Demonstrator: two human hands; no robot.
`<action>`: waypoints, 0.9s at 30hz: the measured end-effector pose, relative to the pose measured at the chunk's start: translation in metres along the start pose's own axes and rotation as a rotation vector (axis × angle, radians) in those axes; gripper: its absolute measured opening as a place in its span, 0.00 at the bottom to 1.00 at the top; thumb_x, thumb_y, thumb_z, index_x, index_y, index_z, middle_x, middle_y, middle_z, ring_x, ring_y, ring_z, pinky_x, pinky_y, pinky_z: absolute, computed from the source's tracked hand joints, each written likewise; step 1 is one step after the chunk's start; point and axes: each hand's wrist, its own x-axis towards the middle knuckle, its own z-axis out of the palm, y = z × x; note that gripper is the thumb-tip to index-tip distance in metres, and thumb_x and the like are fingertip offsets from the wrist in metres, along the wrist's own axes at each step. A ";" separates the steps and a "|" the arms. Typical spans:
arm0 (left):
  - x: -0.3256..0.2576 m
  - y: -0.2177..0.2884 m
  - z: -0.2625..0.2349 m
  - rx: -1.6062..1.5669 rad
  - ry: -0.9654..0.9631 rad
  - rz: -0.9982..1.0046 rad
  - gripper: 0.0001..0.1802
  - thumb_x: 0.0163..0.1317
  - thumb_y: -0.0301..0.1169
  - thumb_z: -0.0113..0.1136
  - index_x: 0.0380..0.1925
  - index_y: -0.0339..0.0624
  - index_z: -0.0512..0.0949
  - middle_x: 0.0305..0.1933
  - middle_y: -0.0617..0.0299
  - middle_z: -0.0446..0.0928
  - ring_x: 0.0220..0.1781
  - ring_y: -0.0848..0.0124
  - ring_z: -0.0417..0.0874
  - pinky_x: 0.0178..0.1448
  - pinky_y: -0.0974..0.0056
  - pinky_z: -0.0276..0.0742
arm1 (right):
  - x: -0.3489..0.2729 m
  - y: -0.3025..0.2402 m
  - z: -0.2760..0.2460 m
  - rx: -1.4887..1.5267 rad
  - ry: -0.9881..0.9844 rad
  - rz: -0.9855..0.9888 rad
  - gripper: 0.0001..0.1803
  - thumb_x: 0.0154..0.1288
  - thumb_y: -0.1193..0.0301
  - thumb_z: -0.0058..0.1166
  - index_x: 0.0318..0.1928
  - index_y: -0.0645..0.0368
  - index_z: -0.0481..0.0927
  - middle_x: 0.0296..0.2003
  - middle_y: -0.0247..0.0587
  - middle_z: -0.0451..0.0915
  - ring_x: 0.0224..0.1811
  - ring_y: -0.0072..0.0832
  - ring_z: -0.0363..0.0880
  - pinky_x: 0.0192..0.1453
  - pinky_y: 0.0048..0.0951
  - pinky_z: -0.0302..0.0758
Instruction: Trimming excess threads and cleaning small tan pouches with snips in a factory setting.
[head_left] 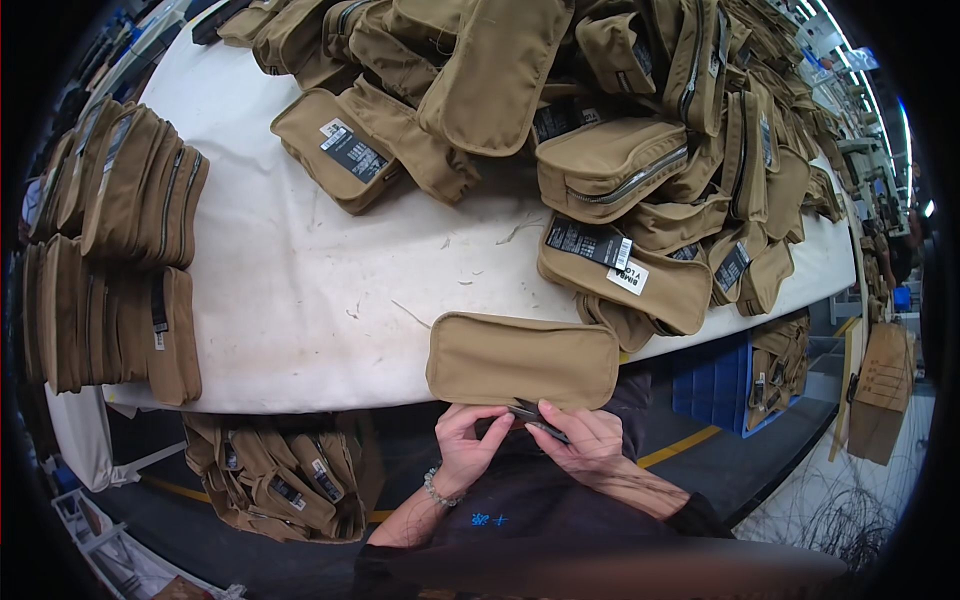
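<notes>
A tan fabric zip pouch point(522, 360) lies with its plain side up at the near edge of the white table. My left hand point(468, 440) is closed at the pouch's near edge, thumb and fingers pinching there. In my right hand point(580, 438) is a pair of small dark thread snips point(540, 420), their points toward the left hand at that same edge. What the snips' tips touch is too small to make out. The pouch's underside is hidden.
A large heap of tan pouches point(610, 165) covers the table's far and right parts. Neat stacks of pouches point(110, 320) stand at left. Loose threads lie on the white tabletop point(300, 290). Below are a filled box point(285, 480) and a blue crate point(712, 385).
</notes>
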 end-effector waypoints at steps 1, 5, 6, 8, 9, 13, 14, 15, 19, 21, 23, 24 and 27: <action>0.000 0.000 0.000 0.000 0.001 -0.001 0.07 0.53 0.17 0.68 0.33 0.29 0.83 0.39 0.55 0.80 0.41 0.70 0.81 0.48 0.69 0.75 | 0.000 0.000 0.001 0.010 0.002 0.002 0.20 0.47 0.73 0.72 0.44 0.64 0.84 0.21 0.33 0.76 0.16 0.25 0.74 0.20 0.24 0.69; 0.000 0.001 0.002 -0.004 0.014 -0.011 0.07 0.53 0.18 0.68 0.33 0.29 0.83 0.38 0.56 0.81 0.40 0.70 0.81 0.47 0.69 0.75 | 0.000 0.000 0.002 0.019 0.008 0.017 0.20 0.48 0.72 0.72 0.43 0.64 0.83 0.20 0.33 0.76 0.16 0.25 0.74 0.20 0.24 0.70; 0.001 0.001 0.003 -0.009 0.023 -0.016 0.07 0.53 0.18 0.68 0.33 0.30 0.83 0.38 0.56 0.81 0.40 0.70 0.82 0.46 0.69 0.75 | 0.000 0.000 0.003 0.019 0.009 0.019 0.20 0.48 0.72 0.72 0.43 0.64 0.83 0.20 0.33 0.76 0.16 0.25 0.74 0.20 0.24 0.70; 0.002 0.002 0.002 0.022 0.015 0.002 0.07 0.53 0.18 0.69 0.33 0.30 0.83 0.37 0.55 0.81 0.40 0.70 0.82 0.46 0.69 0.75 | -0.001 0.000 0.003 0.039 0.016 0.061 0.19 0.48 0.71 0.73 0.42 0.64 0.83 0.20 0.33 0.76 0.16 0.25 0.74 0.20 0.24 0.70; 0.002 0.002 0.002 0.052 0.010 0.020 0.07 0.52 0.18 0.69 0.32 0.30 0.83 0.37 0.55 0.81 0.39 0.70 0.82 0.46 0.69 0.76 | -0.001 -0.001 0.003 0.038 0.018 0.065 0.19 0.48 0.71 0.73 0.42 0.64 0.83 0.20 0.33 0.76 0.16 0.25 0.74 0.20 0.24 0.70; 0.003 -0.001 -0.001 0.104 -0.013 0.056 0.07 0.53 0.18 0.69 0.34 0.33 0.84 0.37 0.55 0.84 0.39 0.69 0.84 0.46 0.67 0.78 | -0.002 -0.004 0.006 0.015 -0.002 0.082 0.19 0.50 0.71 0.72 0.42 0.64 0.83 0.21 0.34 0.76 0.16 0.26 0.74 0.20 0.24 0.70; 0.003 -0.002 -0.001 0.104 -0.011 0.060 0.07 0.53 0.18 0.69 0.34 0.33 0.84 0.37 0.55 0.84 0.39 0.68 0.84 0.46 0.67 0.78 | -0.001 -0.006 0.006 0.019 -0.005 0.081 0.18 0.50 0.71 0.71 0.42 0.64 0.83 0.21 0.34 0.76 0.16 0.27 0.74 0.20 0.25 0.70; 0.003 -0.002 -0.002 0.103 -0.009 0.065 0.07 0.53 0.18 0.69 0.34 0.33 0.84 0.37 0.54 0.84 0.39 0.68 0.84 0.46 0.67 0.78 | -0.001 -0.007 0.007 0.016 -0.002 0.085 0.18 0.50 0.71 0.71 0.42 0.64 0.83 0.21 0.34 0.76 0.16 0.27 0.74 0.20 0.25 0.70; 0.003 -0.004 -0.001 0.095 -0.006 0.068 0.07 0.53 0.18 0.69 0.34 0.32 0.84 0.37 0.54 0.83 0.39 0.68 0.84 0.45 0.67 0.78 | -0.002 -0.007 0.011 0.043 0.017 0.082 0.17 0.51 0.72 0.70 0.42 0.64 0.83 0.21 0.34 0.76 0.16 0.27 0.74 0.20 0.25 0.70; 0.003 -0.004 -0.001 0.101 -0.006 0.076 0.08 0.51 0.17 0.69 0.32 0.30 0.83 0.35 0.55 0.82 0.38 0.70 0.82 0.45 0.69 0.75 | -0.003 -0.008 0.012 0.042 0.016 0.084 0.17 0.51 0.73 0.70 0.42 0.64 0.82 0.21 0.34 0.76 0.16 0.27 0.74 0.20 0.25 0.70; 0.003 -0.003 -0.002 0.107 -0.010 0.067 0.08 0.51 0.17 0.69 0.32 0.30 0.83 0.35 0.55 0.81 0.38 0.70 0.82 0.45 0.69 0.75 | -0.003 -0.007 0.012 0.037 0.011 0.084 0.15 0.51 0.74 0.70 0.41 0.64 0.82 0.21 0.34 0.76 0.17 0.27 0.74 0.20 0.25 0.69; 0.003 -0.003 -0.002 0.114 -0.014 0.058 0.08 0.51 0.17 0.69 0.32 0.30 0.83 0.35 0.55 0.81 0.38 0.70 0.82 0.44 0.69 0.75 | -0.003 -0.007 0.013 0.036 0.010 0.085 0.15 0.51 0.74 0.70 0.41 0.64 0.82 0.21 0.34 0.76 0.17 0.27 0.74 0.20 0.25 0.69; 0.004 -0.003 -0.001 0.120 -0.034 0.096 0.07 0.51 0.18 0.70 0.32 0.31 0.83 0.34 0.56 0.81 0.37 0.70 0.81 0.44 0.69 0.75 | -0.005 -0.004 0.016 0.052 0.015 0.078 0.14 0.52 0.74 0.69 0.39 0.63 0.82 0.22 0.34 0.77 0.17 0.27 0.75 0.20 0.25 0.69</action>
